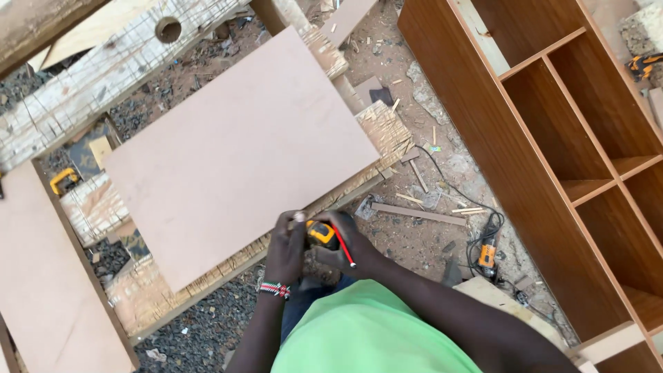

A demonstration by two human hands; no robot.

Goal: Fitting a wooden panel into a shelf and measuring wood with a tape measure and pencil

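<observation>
A flat pinkish-brown board (242, 152) lies tilted on rough wooden supports in front of me. Both of my hands meet at its near edge. My left hand (286, 245), with a beaded band on the wrist, and my right hand (349, 242) together hold a yellow and black tape measure (320, 233). My right hand also grips a red pencil (343, 247) that points down and to the right. My green shirt fills the bottom of the view.
A brown wooden shelf unit (573, 159) with open compartments lies at the right. An orange power tool (487, 254) with a black cable lies on the dirt beside it. A second board (41, 290) lies at the left, and scrap wood is scattered around.
</observation>
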